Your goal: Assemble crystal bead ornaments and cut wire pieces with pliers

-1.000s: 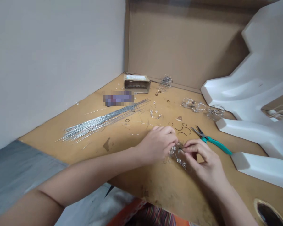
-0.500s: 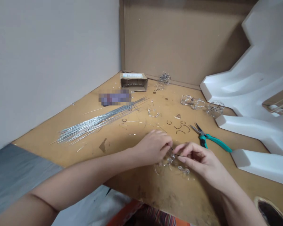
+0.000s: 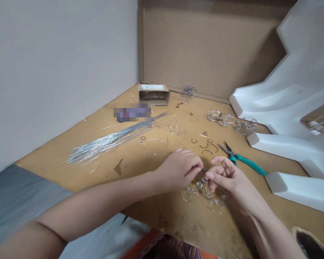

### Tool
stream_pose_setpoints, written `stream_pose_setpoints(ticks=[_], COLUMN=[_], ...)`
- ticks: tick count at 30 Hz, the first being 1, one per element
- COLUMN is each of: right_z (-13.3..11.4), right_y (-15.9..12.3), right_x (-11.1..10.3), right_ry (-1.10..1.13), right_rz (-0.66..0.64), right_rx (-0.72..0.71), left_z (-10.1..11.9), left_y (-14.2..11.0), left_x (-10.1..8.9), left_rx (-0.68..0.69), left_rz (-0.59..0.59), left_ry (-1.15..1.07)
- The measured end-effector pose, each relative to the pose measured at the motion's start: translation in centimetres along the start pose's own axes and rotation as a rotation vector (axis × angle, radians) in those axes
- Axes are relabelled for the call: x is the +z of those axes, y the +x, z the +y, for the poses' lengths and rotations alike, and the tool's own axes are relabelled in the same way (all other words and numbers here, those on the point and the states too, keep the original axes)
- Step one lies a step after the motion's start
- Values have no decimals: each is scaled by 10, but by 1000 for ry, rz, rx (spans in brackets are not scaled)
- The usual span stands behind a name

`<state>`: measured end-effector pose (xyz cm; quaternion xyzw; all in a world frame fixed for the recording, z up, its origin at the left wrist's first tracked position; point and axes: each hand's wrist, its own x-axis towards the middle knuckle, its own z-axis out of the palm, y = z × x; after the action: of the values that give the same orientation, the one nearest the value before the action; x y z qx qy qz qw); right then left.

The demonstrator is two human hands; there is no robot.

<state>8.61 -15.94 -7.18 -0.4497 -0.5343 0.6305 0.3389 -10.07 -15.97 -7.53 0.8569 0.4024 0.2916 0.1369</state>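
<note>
My left hand (image 3: 179, 169) pinches one end of a short dark wire between thumb and forefinger, just above the tabletop. Facing it, my right hand (image 3: 226, 176) is closed at the thumb and forefinger on the same dark wire (image 3: 204, 170), with its other fingers loosely curled. Below the fingertips hangs a beaded wire piece (image 3: 199, 185) with clear round beads and thin silvery loops. Whether the dark wire passes through the beaded piece is too small to tell. Pliers (image 3: 241, 160) with teal handles lie beyond my right hand, and several curved dark wire bits (image 3: 205, 146) lie beside them.
A bundle of straight silvery wires (image 3: 110, 140) lies left of centre. Behind it are a blurred purple item (image 3: 132, 112) and a small open cardboard box (image 3: 154, 98). Beaded wire pieces (image 3: 220, 118) rest at the back right, near white moulded foam (image 3: 294, 190). A hole (image 3: 310, 242) is at lower right.
Both hands have shifted slightly right. The beaded piece has moved right with them and more of it shows. My right hand's fingers have lifted and opened a little.
</note>
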Motion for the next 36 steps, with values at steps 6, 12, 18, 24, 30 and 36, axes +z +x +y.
stream_pose_setpoints(ticks=[6, 12, 18, 24, 30, 36], right_z=[-1, -3, -1, -1, -10, -12], right_y=[0, -1, 1, 3, 14, 23], right_x=[1, 3, -2, -1, -4, -12], right_ry=[-196, -246, -197, -154, -127, -137], right_rz=[-69, -40, -17, -58, -138, -80], right_rx=[54, 10, -28, -26, -51, -38], left_z=[4, 3, 0, -3, -10, -20], left_y=[-2, -1, 2, 2, 17, 27], left_x=[0, 2, 3, 7, -2, -8], left_rx=[155, 55, -67, -70, -235, -347], left_rz=[4, 54, -21, 2, -162, -31], left_ry=[131, -67, -305, -294, -631, -738])
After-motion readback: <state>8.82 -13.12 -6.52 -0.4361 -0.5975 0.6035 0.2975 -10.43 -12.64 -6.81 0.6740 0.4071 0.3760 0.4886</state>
